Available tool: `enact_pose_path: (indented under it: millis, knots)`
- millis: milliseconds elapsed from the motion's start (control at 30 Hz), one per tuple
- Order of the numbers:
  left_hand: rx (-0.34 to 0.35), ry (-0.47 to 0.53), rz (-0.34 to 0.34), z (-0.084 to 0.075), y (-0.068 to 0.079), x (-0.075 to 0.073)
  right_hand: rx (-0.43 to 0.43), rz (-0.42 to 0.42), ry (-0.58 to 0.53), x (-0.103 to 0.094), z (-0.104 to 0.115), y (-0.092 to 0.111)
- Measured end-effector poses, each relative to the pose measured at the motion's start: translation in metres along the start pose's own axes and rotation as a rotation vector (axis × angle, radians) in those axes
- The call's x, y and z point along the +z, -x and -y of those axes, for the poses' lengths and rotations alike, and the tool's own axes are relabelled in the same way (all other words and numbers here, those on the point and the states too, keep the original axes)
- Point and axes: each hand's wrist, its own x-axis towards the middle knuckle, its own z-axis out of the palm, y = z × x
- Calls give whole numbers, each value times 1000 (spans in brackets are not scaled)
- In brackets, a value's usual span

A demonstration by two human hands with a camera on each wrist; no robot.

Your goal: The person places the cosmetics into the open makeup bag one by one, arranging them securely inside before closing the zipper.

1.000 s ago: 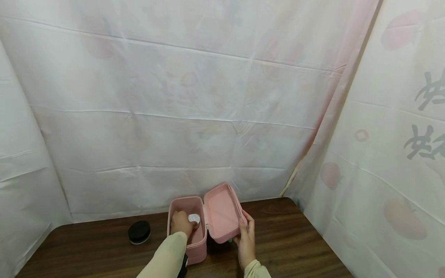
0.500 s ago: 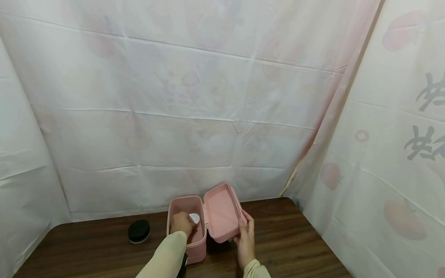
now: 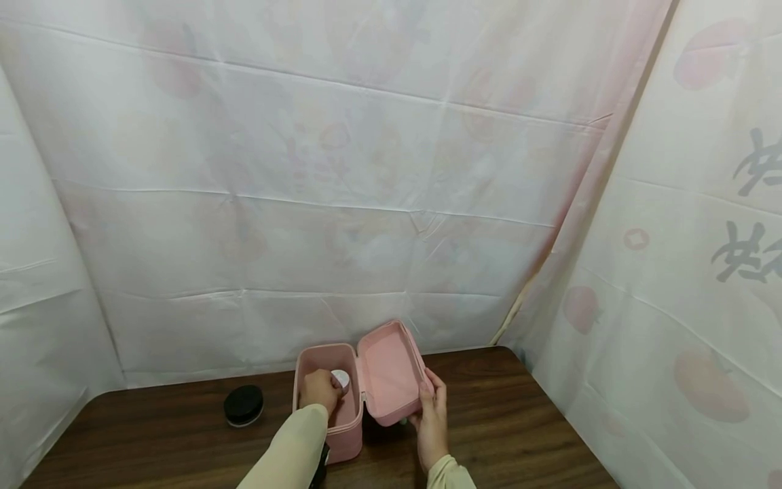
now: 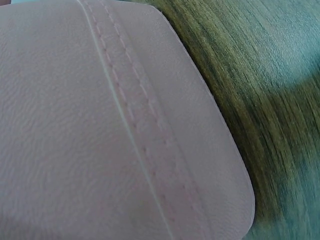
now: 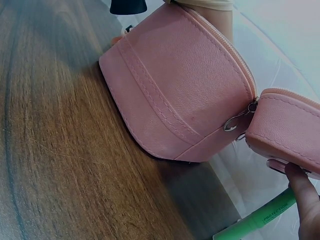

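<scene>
A pink zippered cosmetic case [image 3: 345, 441] stands on the table with its lid [image 3: 391, 377] swung out to the right. My left hand [image 3: 320, 390] reaches down inside the case and holds a small white round-topped container [image 3: 341, 380] at its side; the lower fingers are hidden. My right hand [image 3: 432, 421] grips the lid's right edge, thumb on the rim. In the right wrist view, fingers [image 5: 300, 187] press the lid's underside. The left wrist view is filled by the case's stitched outer wall [image 4: 60, 125].
A round black-lidded jar [image 3: 244, 405] sits on the dark wood table [image 3: 165, 441], left of the case. Beneath the lid lies a green tube [image 5: 257, 220]. White printed curtains [image 3: 305, 170] hang behind the table and along both sides.
The white container has tilted and shifted slightly back and left inside the case with my left hand. My right hand and the lid have stayed nearly still.
</scene>
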Motion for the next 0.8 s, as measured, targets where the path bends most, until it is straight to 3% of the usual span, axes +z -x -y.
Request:
enact_pose_path:
  millis: [233,567,800]
  knots:
    - [-36,28,12,1,-1,2,-3,-1,-2,0,0,0]
    - [1,62,-10,-2,2,-2,-7,4,11,0,-2,0]
    - [26,187,19,-9,1,-8,-7,0,14,-1,-3,-1]
